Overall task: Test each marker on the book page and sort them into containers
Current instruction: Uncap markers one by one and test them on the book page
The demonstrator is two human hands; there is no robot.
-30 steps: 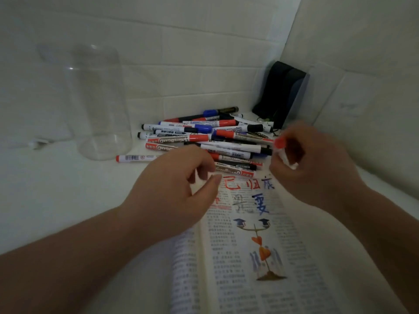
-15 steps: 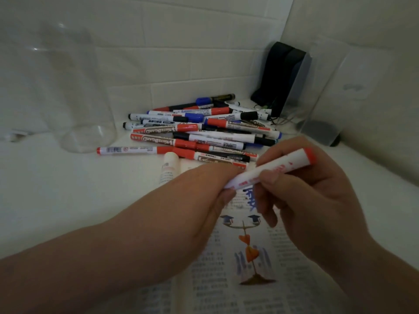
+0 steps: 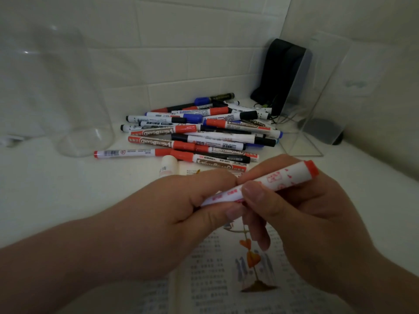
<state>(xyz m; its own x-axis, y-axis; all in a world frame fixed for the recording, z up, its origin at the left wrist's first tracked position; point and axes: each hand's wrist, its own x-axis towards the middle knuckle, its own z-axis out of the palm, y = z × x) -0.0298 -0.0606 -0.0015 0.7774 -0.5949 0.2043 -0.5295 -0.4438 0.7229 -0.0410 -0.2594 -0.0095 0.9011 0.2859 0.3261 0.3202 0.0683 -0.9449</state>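
Both hands hold one red whiteboard marker (image 3: pixel 278 177) above the open book (image 3: pixel 229 268). My right hand (image 3: pixel 301 220) grips its white barrel, the red end pointing up to the right. My left hand (image 3: pixel 181 205) is curled round the marker's lower end, which is hidden inside the fingers. A pile of red, blue and black markers (image 3: pixel 204 137) lies behind the book. A clear round jar (image 3: pixel 68 98) stands at the left, and a clear rectangular container (image 3: pixel 322 98) stands at the right.
A black object with cables (image 3: pixel 278 71) sits in the tiled corner behind the rectangular container. A small white tube (image 3: pixel 169 167) lies at the book's top edge. White tiled walls close in at the back and the right.
My hands came together: the right hand turned the marker so its red end points up right, and the left hand closed on its lower end. The view moved closer.
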